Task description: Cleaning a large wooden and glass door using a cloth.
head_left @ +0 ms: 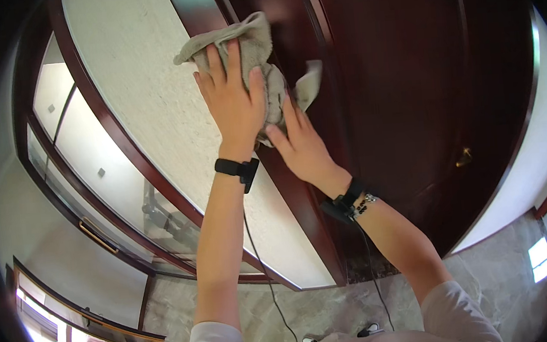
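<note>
A grey-beige cloth (251, 47) lies bunched against the dark red wooden door frame (287, 179). My left hand (234, 104) presses it to the frame from above, the fingers spread over the fabric. Lower and to the right, my right hand (303, 144) has thumb and fingertips on the cloth's lower part. One loose, slightly blurred corner of the cloth sticks out past my right fingers, over the dark red door (402, 93). Folds and both hands hide part of the frame behind. Each wrist wears a black strap with a small device and a cable.
A brass-coloured keyhole or knob (464, 157) sits on the door. Left of the frame runs a pale textured wall panel (151, 84), then a glazed door with a gold handle (98, 237). Black cables (267, 273) hang toward the grey marble-look floor (168, 304).
</note>
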The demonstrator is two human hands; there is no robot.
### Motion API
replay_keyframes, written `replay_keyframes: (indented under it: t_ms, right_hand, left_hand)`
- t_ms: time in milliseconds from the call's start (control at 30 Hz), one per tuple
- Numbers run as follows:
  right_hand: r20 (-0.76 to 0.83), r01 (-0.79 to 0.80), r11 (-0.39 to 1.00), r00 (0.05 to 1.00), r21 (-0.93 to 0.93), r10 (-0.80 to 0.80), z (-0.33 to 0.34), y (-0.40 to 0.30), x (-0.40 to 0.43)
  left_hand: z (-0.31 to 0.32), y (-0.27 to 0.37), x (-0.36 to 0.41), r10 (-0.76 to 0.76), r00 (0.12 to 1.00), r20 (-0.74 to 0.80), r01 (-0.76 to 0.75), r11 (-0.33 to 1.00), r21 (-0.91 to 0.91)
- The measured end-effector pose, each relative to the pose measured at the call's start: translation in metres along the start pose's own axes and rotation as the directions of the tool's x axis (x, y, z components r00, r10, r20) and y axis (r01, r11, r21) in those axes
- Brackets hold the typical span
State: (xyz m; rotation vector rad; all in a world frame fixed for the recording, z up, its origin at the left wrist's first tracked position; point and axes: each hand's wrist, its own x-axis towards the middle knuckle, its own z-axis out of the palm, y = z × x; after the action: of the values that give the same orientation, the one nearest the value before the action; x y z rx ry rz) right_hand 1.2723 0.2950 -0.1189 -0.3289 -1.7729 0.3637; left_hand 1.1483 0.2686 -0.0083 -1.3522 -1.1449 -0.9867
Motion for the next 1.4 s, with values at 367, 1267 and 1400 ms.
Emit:
replay_keyframes:
  t_ms: [367, 1267, 1400]
  right_hand:
    - [0.055, 0.112, 0.964, 0.993, -0.243, -0.101, -0.004, 0.018, 0.07]
    - [-0.177, 0.246, 0.949, 0.943, -0.196, -0.281, 0.023, 0.008, 0.102]
    - [-0.201, 0.229, 0.929, 0.935, -0.291, -0.293, 0.03, -0.004, 0.108]
  left_hand:
    - [0.013, -0.02, 0.076, 0.207, 0.974, -0.087, -0.185, 0.96, 0.21]
    - [0.01, -0.018, 0.104, 0.139, 0.97, -0.197, -0.125, 0.989, 0.085]
    - [0.01, -0.023, 0.12, 0.138, 0.959, -0.249, -0.117, 0.988, 0.098]
